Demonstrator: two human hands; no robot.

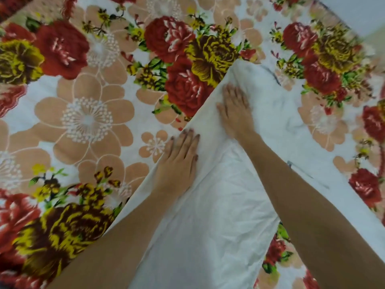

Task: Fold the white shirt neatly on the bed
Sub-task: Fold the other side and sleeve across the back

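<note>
The white shirt lies spread on the bed, running from the bottom middle up to a corner near the upper middle. My left hand rests flat, palm down, on the shirt's left edge, fingers together. Farther up the cloth, my right hand presses flat with its fingers slightly spread near the top corner. Neither hand grips the fabric. A thin dark line shows on the shirt's right part.
The bed is covered by a floral sheet with red, yellow and peach flowers on all sides of the shirt. At the top right the bed's edge meets a pale floor or wall.
</note>
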